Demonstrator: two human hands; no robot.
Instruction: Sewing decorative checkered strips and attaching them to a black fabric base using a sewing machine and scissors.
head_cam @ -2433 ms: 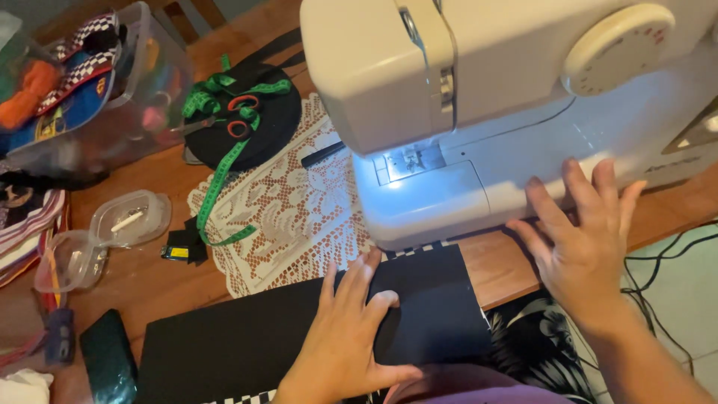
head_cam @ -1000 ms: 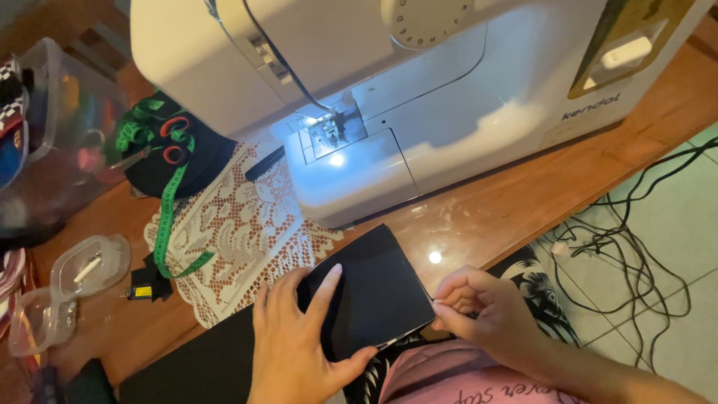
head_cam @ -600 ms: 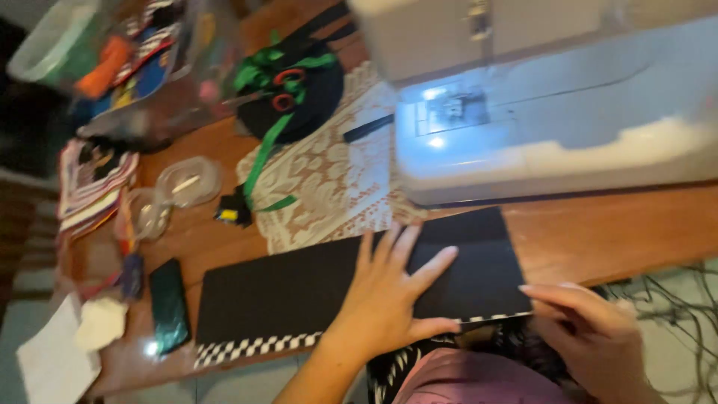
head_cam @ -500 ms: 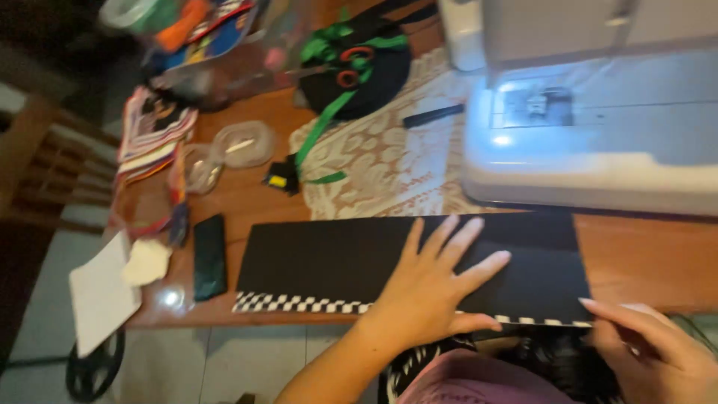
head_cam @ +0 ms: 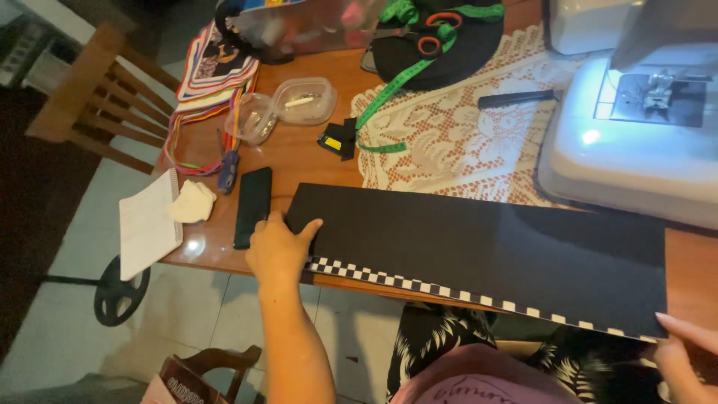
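On the worktop [head_cam: 299, 161]: white sewing machine [head_cam: 636, 142], lace doily [head_cam: 456, 142], green tape measure [head_cam: 389, 90], orange-handled scissors [head_cam: 430, 41], black phone [head_cam: 253, 206], two clear plastic tubs [head_cam: 288, 108]

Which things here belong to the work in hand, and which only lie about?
In use:
- left hand on the black fabric strip
- right hand at its other end
- sewing machine

Lying about:
- phone
- scissors
- green tape measure
- notepad
- two plastic tubs
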